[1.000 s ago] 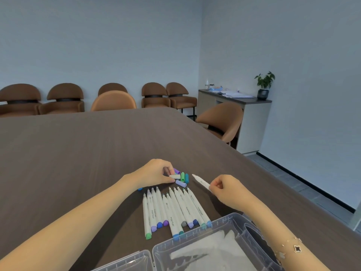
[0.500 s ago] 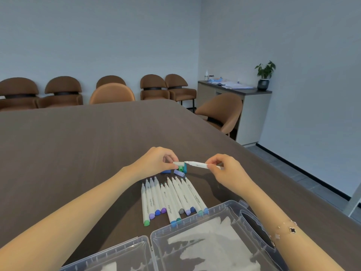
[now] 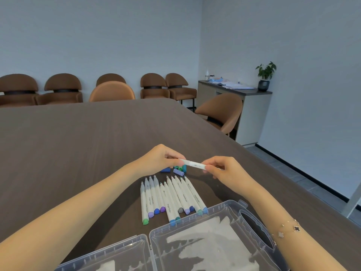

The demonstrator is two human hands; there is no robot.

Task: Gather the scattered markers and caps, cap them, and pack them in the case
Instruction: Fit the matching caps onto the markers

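A white marker (image 3: pixel 196 164) is held level above the desk, a white cap (image 3: pixel 183 161) on its left end. Uncapped markers (image 3: pixel 172 198) lie in a row before the open clear case (image 3: pixel 214 241). Loose caps (image 3: pixel 178 170) lie just beyond.

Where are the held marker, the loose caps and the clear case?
Held marker (image 3: pixel 195 164): head view, middle of its white barrel.
Loose caps (image 3: pixel 178 171): head view, on the lilac cap.
Clear case (image 3: pixel 197 215): head view, on its far rim.

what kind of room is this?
Likely an office meeting room: a large dark table, matching brown chairs lined along the far wall, and a sideboard with papers and a potted plant.
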